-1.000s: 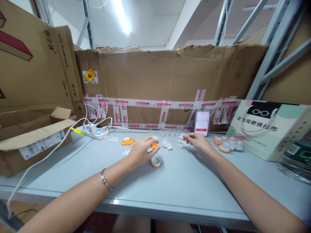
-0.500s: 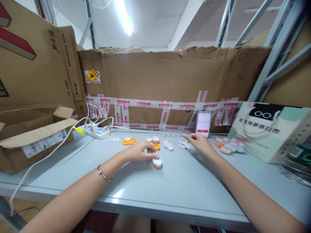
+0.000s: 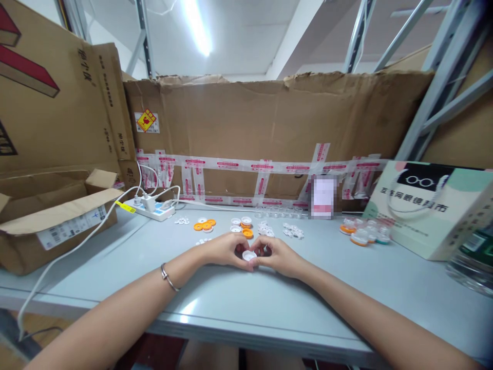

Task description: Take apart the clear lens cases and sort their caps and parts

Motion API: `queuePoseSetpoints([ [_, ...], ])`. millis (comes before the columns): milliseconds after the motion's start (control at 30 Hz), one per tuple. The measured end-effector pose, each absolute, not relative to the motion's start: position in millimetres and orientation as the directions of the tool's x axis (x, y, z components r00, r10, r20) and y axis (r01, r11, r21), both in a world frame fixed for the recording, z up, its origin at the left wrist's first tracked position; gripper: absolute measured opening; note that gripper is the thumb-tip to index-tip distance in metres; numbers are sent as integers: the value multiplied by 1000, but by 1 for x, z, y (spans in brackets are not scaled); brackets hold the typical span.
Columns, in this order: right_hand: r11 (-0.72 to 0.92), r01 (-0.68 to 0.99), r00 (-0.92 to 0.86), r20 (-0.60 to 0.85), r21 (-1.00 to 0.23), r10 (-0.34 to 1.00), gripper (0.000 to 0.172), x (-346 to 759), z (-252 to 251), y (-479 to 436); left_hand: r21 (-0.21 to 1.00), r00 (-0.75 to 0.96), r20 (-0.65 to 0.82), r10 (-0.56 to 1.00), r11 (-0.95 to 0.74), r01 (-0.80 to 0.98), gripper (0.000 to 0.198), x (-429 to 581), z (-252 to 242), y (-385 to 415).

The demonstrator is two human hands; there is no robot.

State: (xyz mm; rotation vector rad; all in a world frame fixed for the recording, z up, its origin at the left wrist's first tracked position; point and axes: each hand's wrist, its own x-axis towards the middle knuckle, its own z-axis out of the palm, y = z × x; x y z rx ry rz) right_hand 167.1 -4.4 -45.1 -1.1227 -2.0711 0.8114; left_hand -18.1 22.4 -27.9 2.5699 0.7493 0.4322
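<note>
A white round plastic piece with a raised rim [image 3: 249, 255] sits between my two hands over the table's middle. My left hand [image 3: 225, 252] curls round its left side, thumb in front and fingers behind. From the right, my right hand [image 3: 279, 256] grips the same piece, fingertips meeting the left ones at the near edge. The underside of the piece is hidden by my fingers. Just behind my hands lie orange rings [image 3: 247, 234], white round cups [image 3: 235, 228] and small white parts [image 3: 265, 228]. More small white parts [image 3: 293, 231] lie to the right.
Clear round covers [image 3: 279, 211] line the back, beside a phone [image 3: 323, 198]. Several capped round pieces [image 3: 360, 237] sit right, near a paper bag [image 3: 416, 216] and a large bottle [image 3: 472, 262]. At left stand a power strip [image 3: 154, 209] and an open carton [image 3: 57, 221].
My right hand has come from the clear covers at the back to the white piece. My left hand has closed round that piece, and small white parts behind my left wrist now show.
</note>
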Motion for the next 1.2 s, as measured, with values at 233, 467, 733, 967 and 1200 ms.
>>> queuePoseSetpoints([
  [233, 524, 409, -456, 330, -747, 827, 19, 165, -45, -9, 533, 800, 180, 573, -740, 410, 20, -18, -31, 22],
  [467, 554, 271, -398, 433, -787, 809, 31, 172, -45, -1, 576, 806, 144, 574, -711, 404, 22, -18, -29, 21],
  [733, 504, 232, -338, 416, -832, 844, 31, 177, -47, 1, 490, 676, 431, 598, -784, 381, 28, -23, -16, 22],
  [967, 405, 128, -325, 347, -905, 880, 43, 174, -43, 0, 358, 726, 489, 483, -870, 339, 9, -22, -16, 27],
  [1200, 382, 219, -268, 321, -898, 908, 39, 175, -43, 3, 239, 390, 514, 764, -564, 790, 9, -39, -27, 68],
])
